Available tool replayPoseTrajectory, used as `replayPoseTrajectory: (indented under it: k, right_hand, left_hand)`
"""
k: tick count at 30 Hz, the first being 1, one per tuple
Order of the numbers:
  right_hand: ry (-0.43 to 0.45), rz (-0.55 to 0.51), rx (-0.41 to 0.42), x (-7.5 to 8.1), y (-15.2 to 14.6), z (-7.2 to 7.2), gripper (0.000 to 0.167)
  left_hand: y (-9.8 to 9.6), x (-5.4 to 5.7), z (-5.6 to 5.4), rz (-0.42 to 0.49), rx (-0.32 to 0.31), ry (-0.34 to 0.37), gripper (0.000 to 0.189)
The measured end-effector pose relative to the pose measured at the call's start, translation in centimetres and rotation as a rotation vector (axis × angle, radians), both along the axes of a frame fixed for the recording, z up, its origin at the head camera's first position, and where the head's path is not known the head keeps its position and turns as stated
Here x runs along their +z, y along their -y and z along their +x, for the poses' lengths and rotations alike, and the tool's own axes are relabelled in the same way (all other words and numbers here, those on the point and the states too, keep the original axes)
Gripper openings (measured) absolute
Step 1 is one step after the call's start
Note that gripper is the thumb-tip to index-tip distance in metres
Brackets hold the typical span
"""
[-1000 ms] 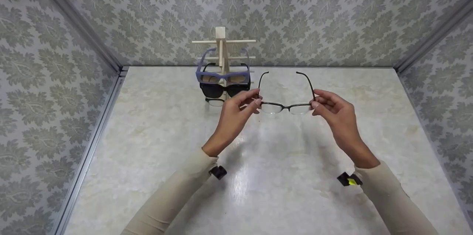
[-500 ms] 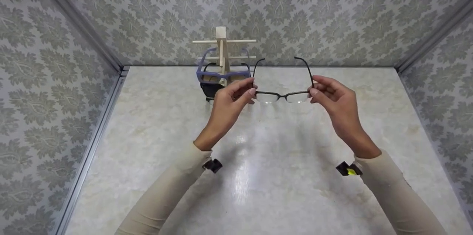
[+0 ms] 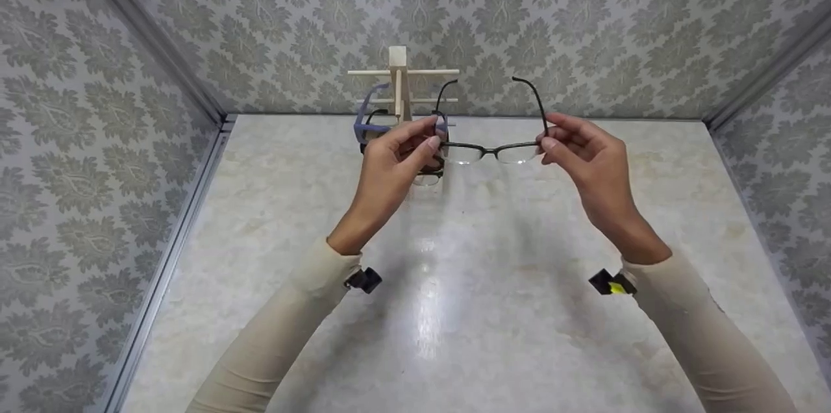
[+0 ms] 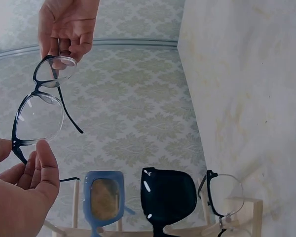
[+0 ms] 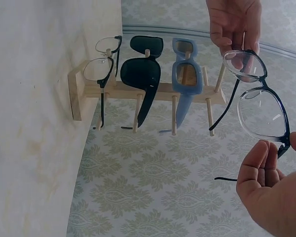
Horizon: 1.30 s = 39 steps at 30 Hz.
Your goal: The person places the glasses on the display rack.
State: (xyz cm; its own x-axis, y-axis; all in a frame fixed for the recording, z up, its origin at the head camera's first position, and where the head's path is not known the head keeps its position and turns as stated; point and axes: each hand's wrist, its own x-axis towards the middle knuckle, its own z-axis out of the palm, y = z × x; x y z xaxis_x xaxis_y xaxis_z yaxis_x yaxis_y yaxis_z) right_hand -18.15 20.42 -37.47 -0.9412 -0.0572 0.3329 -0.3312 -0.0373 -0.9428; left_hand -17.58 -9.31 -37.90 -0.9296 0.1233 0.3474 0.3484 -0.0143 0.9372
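Note:
A pair of black half-rim eyeglasses [image 3: 489, 151] with clear lenses is held up in the air, its two temples unfolded and pointing away toward the back wall. My left hand [image 3: 393, 173] pinches the left hinge corner between thumb and fingers. At the opposite corner my right hand [image 3: 587, 169] pinches the frame the same way. Just behind my left hand is the wooden display stand [image 3: 398, 59]; the left temple tip overlaps its upper pegs in the head view. In the right wrist view the eyeglasses [image 5: 263, 111] are level with the stand's top, bare pegs [image 5: 210, 116].
Lower on the stand hang blue-framed sunglasses [image 5: 187, 76], black sunglasses [image 5: 140, 74] and another clear-lensed pair [image 5: 99, 69]. The stand rests on a pale marbled table [image 3: 493, 309] near the patterned back wall [image 3: 584, 23]. Patterned walls also rise at both sides.
Both hands have carried the eyeglasses up and away toward the back wall, and slightly left. My left hand now covers more of the stand's glasses. The grip is unchanged.

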Motion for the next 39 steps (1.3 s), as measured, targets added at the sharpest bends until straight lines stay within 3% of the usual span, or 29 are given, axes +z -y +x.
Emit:
replayPoseTrajectory:
  k: [8,17,27,39]
  right_hand:
    - [-0.033,0.008,0.010,0.7,1.0,-0.4,0.038]
    - [-0.064,0.011,0.036,1.3,3.1,-0.7,0.038]
    - [-0.063,0.080,0.066,1.6,4.9,-1.0,0.041]
    - [-0.065,0.072,0.097,1.6,6.5,-1.6,0.041]
  left_hand:
    - [1.0,1.3,-0.2,-0.003,0.023,-0.059,0.038]
    - [3.0,2.0,0.1,-0.013,0.057,-0.091,0.038]
    - [5.0,2.0,0.6,-0.057,0.099,-0.093,0.038]
    - [6.4,2.1,0.1,-0.040,0.122,-0.084,0.036]
